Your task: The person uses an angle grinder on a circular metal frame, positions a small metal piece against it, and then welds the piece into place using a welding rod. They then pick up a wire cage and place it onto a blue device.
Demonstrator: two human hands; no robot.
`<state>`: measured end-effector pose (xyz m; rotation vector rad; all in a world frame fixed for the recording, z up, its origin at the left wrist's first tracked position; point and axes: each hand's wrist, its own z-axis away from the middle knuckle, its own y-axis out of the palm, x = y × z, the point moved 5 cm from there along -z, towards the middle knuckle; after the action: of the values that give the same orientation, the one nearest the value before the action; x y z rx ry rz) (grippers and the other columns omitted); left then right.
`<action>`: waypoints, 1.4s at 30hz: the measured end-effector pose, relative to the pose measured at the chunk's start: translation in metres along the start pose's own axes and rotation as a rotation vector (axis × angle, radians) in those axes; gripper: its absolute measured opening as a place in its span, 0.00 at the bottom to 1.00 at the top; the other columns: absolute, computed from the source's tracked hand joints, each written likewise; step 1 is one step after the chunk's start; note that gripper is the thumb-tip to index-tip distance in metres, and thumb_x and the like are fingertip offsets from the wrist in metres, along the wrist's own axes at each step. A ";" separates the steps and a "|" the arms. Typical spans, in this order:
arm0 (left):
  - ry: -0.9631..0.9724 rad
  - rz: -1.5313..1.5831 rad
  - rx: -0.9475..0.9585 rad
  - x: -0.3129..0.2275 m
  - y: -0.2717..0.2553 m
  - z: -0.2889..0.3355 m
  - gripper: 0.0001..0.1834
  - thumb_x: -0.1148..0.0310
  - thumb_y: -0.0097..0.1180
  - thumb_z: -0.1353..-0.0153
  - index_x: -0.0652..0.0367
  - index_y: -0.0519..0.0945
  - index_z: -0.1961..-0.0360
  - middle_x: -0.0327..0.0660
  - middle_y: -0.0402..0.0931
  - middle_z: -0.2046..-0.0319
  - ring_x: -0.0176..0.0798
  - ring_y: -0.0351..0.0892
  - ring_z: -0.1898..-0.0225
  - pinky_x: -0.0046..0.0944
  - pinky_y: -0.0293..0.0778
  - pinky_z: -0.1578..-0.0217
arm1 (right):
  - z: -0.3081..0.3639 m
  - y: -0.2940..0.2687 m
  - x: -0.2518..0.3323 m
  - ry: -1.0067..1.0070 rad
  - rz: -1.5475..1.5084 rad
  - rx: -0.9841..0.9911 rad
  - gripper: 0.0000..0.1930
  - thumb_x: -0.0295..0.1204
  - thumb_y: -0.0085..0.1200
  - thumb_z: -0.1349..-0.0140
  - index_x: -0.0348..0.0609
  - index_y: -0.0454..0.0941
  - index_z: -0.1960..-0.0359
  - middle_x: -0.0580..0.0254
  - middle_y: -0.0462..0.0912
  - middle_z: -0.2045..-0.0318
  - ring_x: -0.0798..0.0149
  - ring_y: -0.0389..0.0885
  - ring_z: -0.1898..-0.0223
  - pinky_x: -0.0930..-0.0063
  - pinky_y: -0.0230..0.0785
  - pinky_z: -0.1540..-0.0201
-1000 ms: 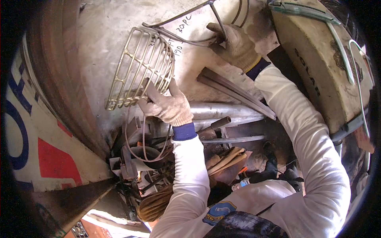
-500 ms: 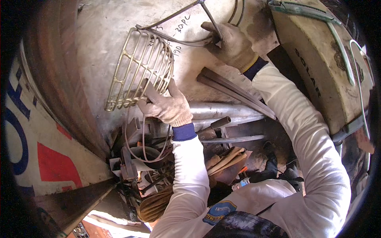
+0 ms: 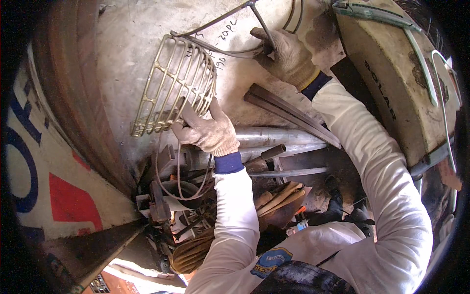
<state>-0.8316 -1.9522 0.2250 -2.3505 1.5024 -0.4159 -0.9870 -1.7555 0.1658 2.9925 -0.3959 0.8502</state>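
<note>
My left hand (image 3: pixel 211 131), in a knitted work glove, grips the lower right edge of a curved, brass-coloured wire grille (image 3: pixel 171 81). Its fingers pass around the bars and some are hidden. Against the grille's upper end lies a dark bent metal rod frame (image 3: pixel 223 21), which spreads to the right. My right hand (image 3: pixel 289 58), gloved as well, is closed around one rod of this frame. A pale surface with handwritten marks (image 3: pixel 225 36) lies beneath both.
Brown metal bars (image 3: pixel 291 115) and silver pipes (image 3: pixel 274 134) lie below my right hand. A beige box-shaped case (image 3: pixel 391 83) stands at right. Thin looped rods (image 3: pixel 178 171) hang under the grille. A printed panel (image 3: pixel 73 201) borders the left, and folded brown cloth (image 3: pixel 281 198) lies near my body.
</note>
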 end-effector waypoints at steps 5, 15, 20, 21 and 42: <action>-0.006 0.009 0.013 0.001 0.000 -0.001 0.42 0.43 0.69 0.46 0.55 0.72 0.36 0.67 0.58 0.42 0.68 0.55 0.39 0.68 0.56 0.39 | -0.002 -0.001 0.001 0.019 -0.005 0.029 0.28 0.29 0.64 0.49 0.51 0.77 0.41 0.59 0.84 0.65 0.51 0.82 0.61 0.57 0.76 0.57; -0.007 -0.028 0.005 0.000 0.000 -0.001 0.43 0.42 0.69 0.47 0.58 0.72 0.37 0.68 0.59 0.43 0.70 0.57 0.40 0.68 0.61 0.40 | 0.001 0.001 -0.002 -0.011 -0.019 0.017 0.28 0.30 0.63 0.46 0.52 0.76 0.40 0.56 0.84 0.61 0.49 0.82 0.60 0.55 0.75 0.54; 0.000 0.019 -0.031 0.001 0.001 0.000 0.43 0.42 0.70 0.47 0.58 0.72 0.37 0.70 0.59 0.43 0.70 0.57 0.40 0.69 0.60 0.40 | -0.001 0.000 0.000 -0.018 -0.031 0.001 0.27 0.30 0.63 0.46 0.51 0.77 0.41 0.56 0.84 0.61 0.48 0.82 0.59 0.54 0.75 0.54; -0.006 0.041 -0.040 0.000 0.000 -0.001 0.43 0.43 0.69 0.47 0.58 0.71 0.37 0.70 0.59 0.43 0.70 0.58 0.40 0.69 0.60 0.40 | -0.002 -0.001 0.000 -0.013 -0.039 0.005 0.27 0.30 0.63 0.46 0.51 0.77 0.41 0.56 0.84 0.62 0.48 0.82 0.59 0.54 0.75 0.55; -0.008 0.020 0.001 0.002 0.002 0.000 0.42 0.49 0.72 0.47 0.58 0.70 0.35 0.72 0.59 0.42 0.71 0.59 0.41 0.68 0.60 0.40 | -0.003 -0.004 0.004 -0.075 -0.038 -0.064 0.26 0.25 0.69 0.48 0.44 0.80 0.44 0.60 0.81 0.73 0.60 0.82 0.72 0.69 0.76 0.69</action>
<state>-0.8320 -1.9545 0.2242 -2.3317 1.5207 -0.4017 -0.9840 -1.7521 0.1707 2.9693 -0.3594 0.7101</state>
